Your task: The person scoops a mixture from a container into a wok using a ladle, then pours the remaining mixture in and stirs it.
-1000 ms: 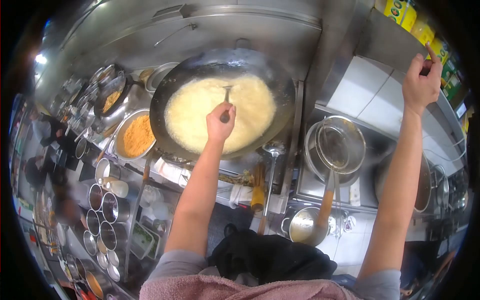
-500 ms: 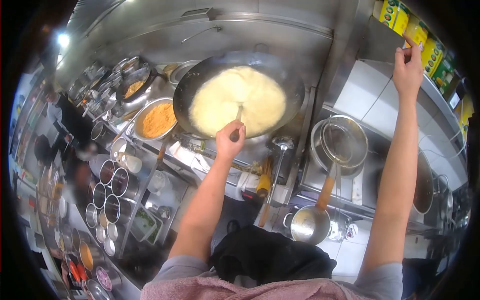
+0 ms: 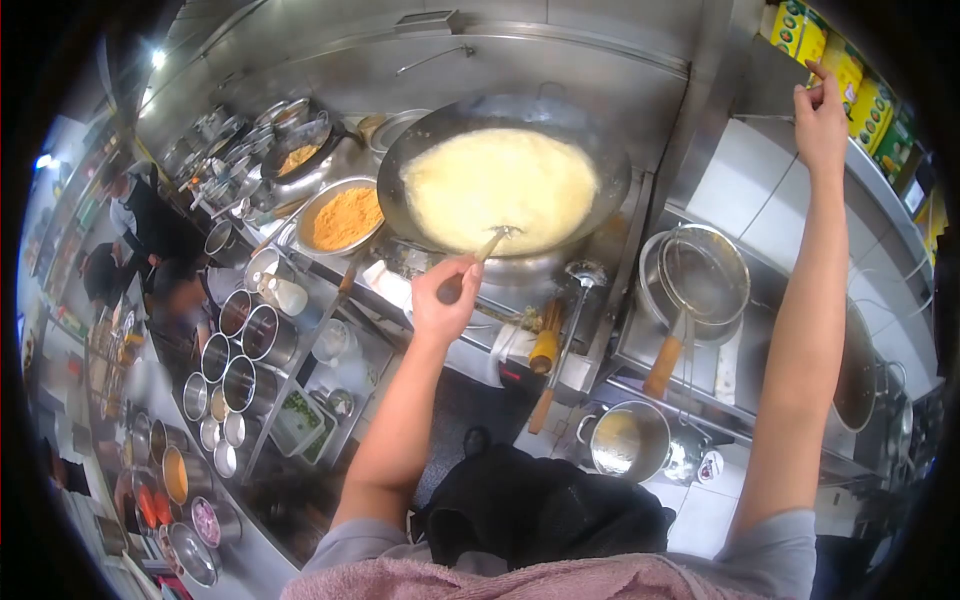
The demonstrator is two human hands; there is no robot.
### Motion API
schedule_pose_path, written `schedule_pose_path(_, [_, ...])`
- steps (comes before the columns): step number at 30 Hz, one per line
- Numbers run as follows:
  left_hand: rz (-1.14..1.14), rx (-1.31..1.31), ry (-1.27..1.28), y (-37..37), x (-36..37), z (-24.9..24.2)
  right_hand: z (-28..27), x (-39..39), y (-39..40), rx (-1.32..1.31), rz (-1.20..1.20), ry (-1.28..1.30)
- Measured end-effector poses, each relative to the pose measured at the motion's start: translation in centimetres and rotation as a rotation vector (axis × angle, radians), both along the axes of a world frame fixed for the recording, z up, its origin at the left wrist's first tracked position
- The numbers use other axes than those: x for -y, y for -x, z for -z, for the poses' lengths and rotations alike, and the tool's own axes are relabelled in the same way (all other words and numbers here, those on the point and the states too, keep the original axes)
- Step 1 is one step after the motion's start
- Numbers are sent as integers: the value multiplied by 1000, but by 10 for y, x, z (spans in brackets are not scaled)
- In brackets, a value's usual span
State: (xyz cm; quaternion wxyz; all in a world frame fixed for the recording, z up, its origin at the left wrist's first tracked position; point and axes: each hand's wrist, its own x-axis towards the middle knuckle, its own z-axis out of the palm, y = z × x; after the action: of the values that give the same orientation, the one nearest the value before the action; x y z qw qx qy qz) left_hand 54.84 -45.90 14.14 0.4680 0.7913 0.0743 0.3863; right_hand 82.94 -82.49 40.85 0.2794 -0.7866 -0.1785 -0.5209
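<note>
My left hand [image 3: 443, 298] is closed round the wooden handle of a ladle [image 3: 490, 243]; its metal head dips into the near side of the pale yellow, frothy liquid [image 3: 505, 185]. That liquid fills much of a large black wok [image 3: 390, 195] on the stove. High on the right, my right hand [image 3: 820, 125] is raised with forefinger and thumb apart and nothing visible between them. It is nearest to the yellow boxes [image 3: 840, 70] on a shelf.
Left of the wok sits a bowl of orange crumbs [image 3: 345, 217]. A wire strainer [image 3: 705, 275] rests over a pot to the right, above a small metal pot [image 3: 630, 443]. Several steel canisters [image 3: 240, 380] line the left counter, with a person [image 3: 150, 220] beyond.
The view has shifted, so the wok appears farther right. My left hand has drawn the ladle to the near side of the wok; my right hand stays raised.
</note>
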Motion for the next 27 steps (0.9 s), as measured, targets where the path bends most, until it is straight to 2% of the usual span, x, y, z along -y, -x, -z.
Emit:
schedule_pose_path(7, [117,-20,-57,51,-2,-43,-2,-3,8,-71,-10,-13])
schedule_pose_path(9, [80,-126,-222,57,-9,-59,1,-1,3,-38,-16,-13])
schedule_pose_path(11, [90,-156,-205,52,-19,-64,1,-3,3,-34,-17,-19])
schedule_pose_path(13, [57,-247,-322,41,-29,-65,2,-2,4,-32,-18,-23])
schedule_pose_path(19, [26,-279,-380,-22,-72,-30,6,-6,2,26,30,-40])
schedule_pose_path(20, [3,-283,-398,-35,-77,-23,9,-8,0,148,12,-21])
schedule_pose_path(25, [-69,-176,-424,-96,-100,18,16,-8,-13,276,59,-7])
schedule_pose_path(27, [-64,-196,-268,-119,-106,33,17,3,-25,197,159,-43])
